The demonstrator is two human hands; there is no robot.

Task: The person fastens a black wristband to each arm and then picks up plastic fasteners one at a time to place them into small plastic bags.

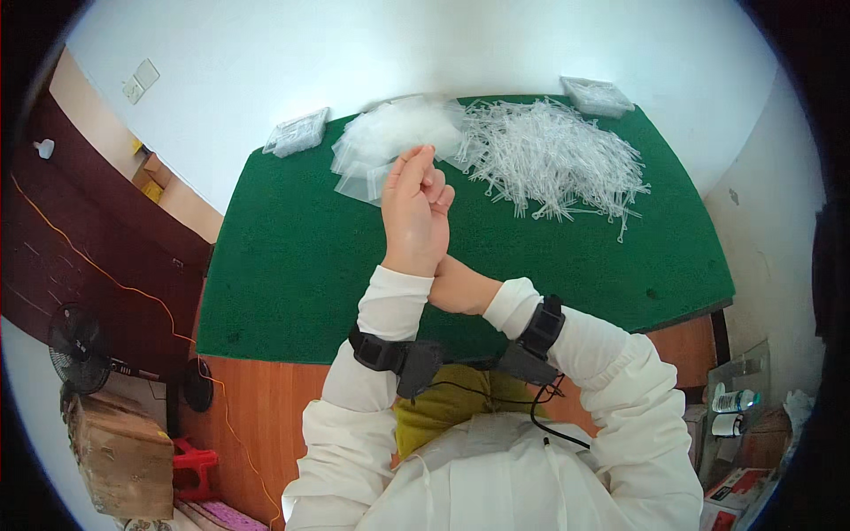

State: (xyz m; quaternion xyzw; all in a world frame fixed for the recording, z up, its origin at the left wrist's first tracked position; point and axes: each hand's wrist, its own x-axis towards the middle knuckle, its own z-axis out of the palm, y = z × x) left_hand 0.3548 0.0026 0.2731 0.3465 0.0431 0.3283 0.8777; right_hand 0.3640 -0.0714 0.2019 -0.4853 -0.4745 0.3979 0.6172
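My left hand [416, 208] is raised over the middle of the green-covered table [301, 257], with its fingers curled and fingertips drawn together. I see nothing between them. Behind its wrist crosses my right hand [460, 285]; its fingers are hidden there. Just beyond my left fingertips lies a spread heap of clear flat plastic bags [381, 133]. To their right is a large tangled pile of thin clear plastic sticks [558, 155], several with small ring ends.
A clear pack [297, 133] stands at the table's back left, and a clear box [597, 96] at the back right. On the floor at left are a black fan [78, 347], a cardboard box [122, 456] and a red stool [195, 467]. A bottle [737, 401] is at right.
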